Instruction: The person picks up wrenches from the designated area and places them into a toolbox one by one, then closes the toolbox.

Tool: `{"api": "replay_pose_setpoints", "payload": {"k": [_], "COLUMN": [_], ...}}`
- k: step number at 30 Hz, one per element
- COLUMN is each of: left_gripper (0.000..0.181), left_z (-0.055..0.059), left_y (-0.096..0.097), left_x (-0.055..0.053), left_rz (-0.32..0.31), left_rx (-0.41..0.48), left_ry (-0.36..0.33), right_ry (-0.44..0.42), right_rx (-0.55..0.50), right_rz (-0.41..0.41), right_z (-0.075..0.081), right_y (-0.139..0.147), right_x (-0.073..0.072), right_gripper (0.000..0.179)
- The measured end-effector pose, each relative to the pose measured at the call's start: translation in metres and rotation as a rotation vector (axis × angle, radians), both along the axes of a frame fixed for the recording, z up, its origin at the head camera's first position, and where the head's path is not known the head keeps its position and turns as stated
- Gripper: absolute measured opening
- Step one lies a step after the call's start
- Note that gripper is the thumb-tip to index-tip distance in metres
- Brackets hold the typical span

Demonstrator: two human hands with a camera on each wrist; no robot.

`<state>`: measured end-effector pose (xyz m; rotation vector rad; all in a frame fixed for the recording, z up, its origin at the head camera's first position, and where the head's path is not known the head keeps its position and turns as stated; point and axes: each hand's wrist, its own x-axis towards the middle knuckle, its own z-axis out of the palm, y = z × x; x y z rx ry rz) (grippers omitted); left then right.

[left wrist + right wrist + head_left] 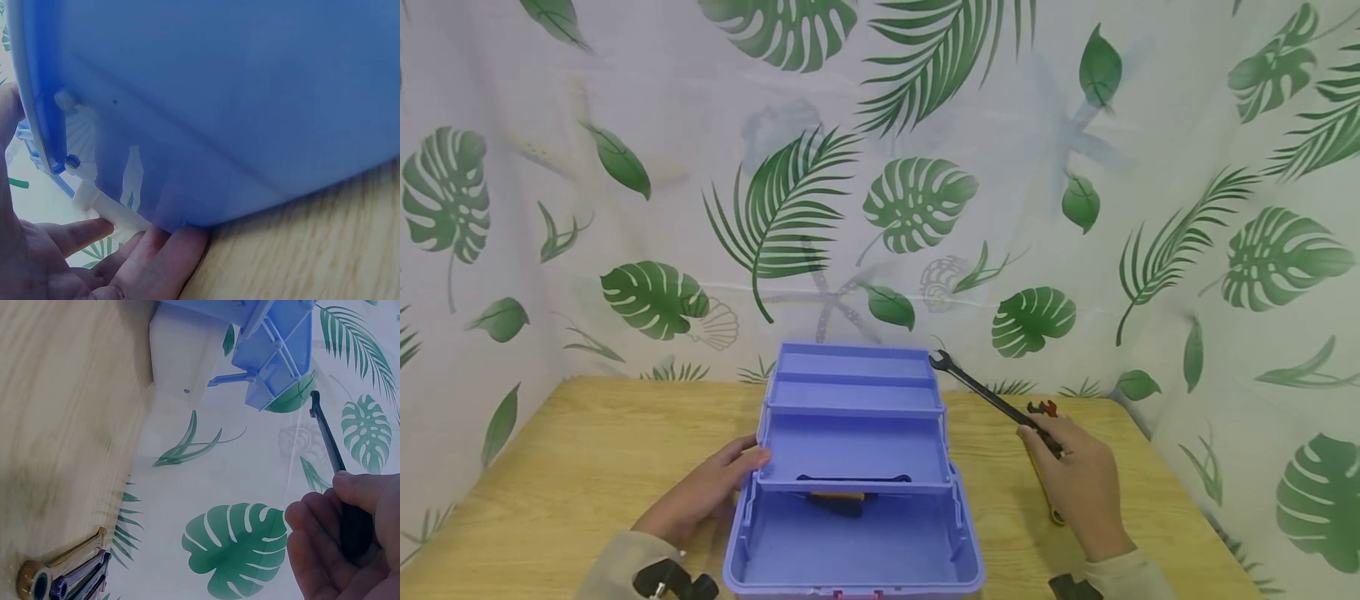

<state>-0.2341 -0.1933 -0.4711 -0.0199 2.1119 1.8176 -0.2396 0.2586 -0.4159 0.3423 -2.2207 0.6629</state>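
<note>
Your pale wood-grain bench (647, 442) carries the open blue plastic toolbox with stepped trays (857, 550) between its left and right edges. Your left grip (718, 483) holds the toolbox's left side. Your right grip (1081, 479) holds a black metal wrench (988, 394), raised over the bench's right half. A gold metal wrench (69, 549) lies toward the right edge.

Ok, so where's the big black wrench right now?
In the head view, the big black wrench is in the right hand, right of the blue toolbox, its open end near the top tray.
</note>
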Motion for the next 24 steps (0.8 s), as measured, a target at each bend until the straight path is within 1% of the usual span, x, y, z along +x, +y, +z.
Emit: {"api": "replay_pose_setpoints", "payload": {"k": [3, 6, 9, 12, 15, 20, 24], "left_gripper": [0.079, 0.079, 0.080, 0.080, 0.080, 0.078, 0.079], "left_z": [-0.002, -0.002, -0.002, -0.002, -0.001, -0.001, -0.003], "left_y": [0.000, 0.000, 0.000, 0.000, 0.001, 0.001, 0.001], "left_x": [0.000, 0.000, 0.000, 0.000, 0.000, 0.000, -0.001], "left_rz": [-0.017, -0.024, -0.017, -0.011, -0.010, -0.017, -0.022], "left_rx": [0.017, 0.020, 0.010, 0.007, 0.010, 0.030, 0.031], "left_ry": [0.005, 0.009, 0.006, 0.002, 0.011, 0.034, 0.032], "right_ry": [0.016, 0.009, 0.001, 0.020, 0.027, 0.013, -0.027], "right_rx": [0.009, 0.014, 0.041, 0.078, 0.084, 0.056, 0.061], "right_rz": [0.027, 0.061, 0.090, 0.130, 0.194, 0.332, 0.373], "right_z": [0.000, 0.000, 0.000, 0.001, 0.003, 0.004, 0.003], "right_y": [0.000, 0.000, -0.002, -0.004, -0.008, -0.013, -0.014], "right_x": [0.000, 0.000, 0.000, 0.002, 0.003, 0.006, 0.008], "right_gripper": [0.018, 0.020, 0.023, 0.025, 0.026, 0.030, 0.030]}}
